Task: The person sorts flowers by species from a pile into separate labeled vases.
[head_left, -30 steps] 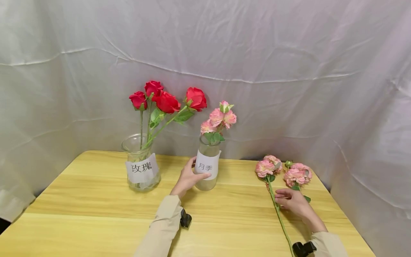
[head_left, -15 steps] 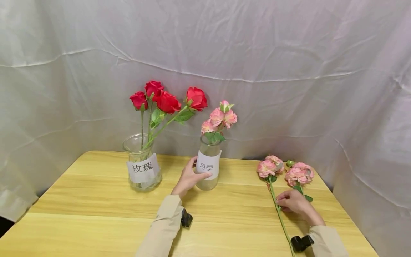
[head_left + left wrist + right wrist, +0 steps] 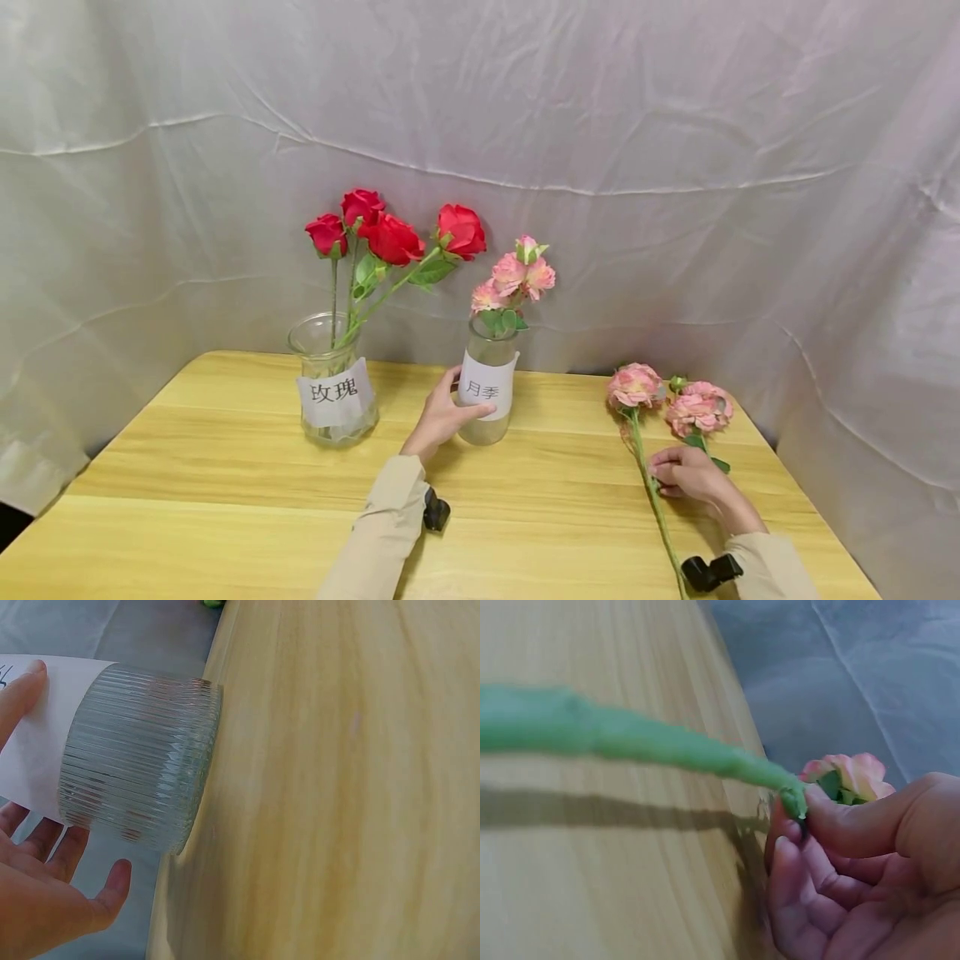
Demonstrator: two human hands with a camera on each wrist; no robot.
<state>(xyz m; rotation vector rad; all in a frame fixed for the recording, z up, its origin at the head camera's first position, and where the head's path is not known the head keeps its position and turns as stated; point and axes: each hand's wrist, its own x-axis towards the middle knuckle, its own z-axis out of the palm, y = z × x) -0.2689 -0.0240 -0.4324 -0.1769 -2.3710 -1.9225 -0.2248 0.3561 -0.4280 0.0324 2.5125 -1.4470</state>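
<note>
My left hand (image 3: 441, 417) holds a ribbed glass vase (image 3: 484, 430) standing upright on the table. Its thumb lies across the white paper label (image 3: 52, 742), and the other fingers are round the far side. In that vase stands a pink flower (image 3: 510, 273) with several blooms. At the right, my right hand (image 3: 693, 477) pinches the green stem (image 3: 667, 746) of another pink flower (image 3: 634, 387) between thumb and forefinger. In the right wrist view the stem stands off the wooden surface and casts a shadow. A further pink flower (image 3: 701, 410) lies just beyond this hand.
A wider glass vase (image 3: 319, 367) with a labelled front stands at the left, bearing several red roses (image 3: 395, 240). The wooden table (image 3: 225, 475) ends at the back against a grey cloth (image 3: 637, 125).
My right hand has closed on the flower's stem and turned it; the bloom has swung slightly right and stands more upright. The left hand stays at the vase.
</note>
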